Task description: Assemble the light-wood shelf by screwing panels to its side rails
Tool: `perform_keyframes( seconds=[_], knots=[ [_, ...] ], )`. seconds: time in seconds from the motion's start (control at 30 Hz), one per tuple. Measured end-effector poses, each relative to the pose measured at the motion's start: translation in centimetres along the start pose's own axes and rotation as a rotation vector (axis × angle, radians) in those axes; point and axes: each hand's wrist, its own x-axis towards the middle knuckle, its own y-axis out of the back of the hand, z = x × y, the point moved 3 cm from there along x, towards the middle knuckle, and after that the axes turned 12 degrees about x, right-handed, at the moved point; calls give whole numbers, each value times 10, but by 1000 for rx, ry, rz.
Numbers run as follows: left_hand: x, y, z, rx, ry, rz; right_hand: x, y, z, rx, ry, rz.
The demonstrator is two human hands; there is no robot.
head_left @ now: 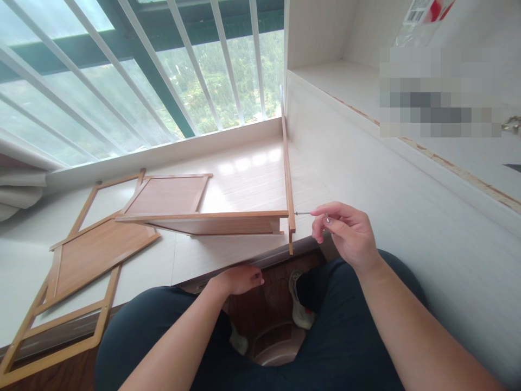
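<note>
Right hand (345, 233) pinches a small metal key (311, 214), its tip at the upright panel (288, 179) just beyond the fingertips. Left hand (238, 279) curls on the ledge edge (holding nothing); loose frames (81, 255) remain unassembled, so it's early going.

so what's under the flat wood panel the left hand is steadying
Under the horizontal panel a second board slopes down to the white surface. The left hand grips the ledge edge below; the underside is hidden.

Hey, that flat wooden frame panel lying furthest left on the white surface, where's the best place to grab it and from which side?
Grip the frame panel by its outer rail at the near corner, probably from the near side. It lies flat, and that corner seems to overhang the white surface, so fingers can likely slip underneath. Another panel overlaps its far part, so avoid that end.
</note>
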Motion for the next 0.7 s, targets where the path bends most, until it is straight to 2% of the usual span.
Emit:
perform_keyframes(
  seconds=[0.7],
  knots=[
    [-1, 2, 2, 31, 6, -16, 0, 1, 1, 0, 23, -18]
  ],
)
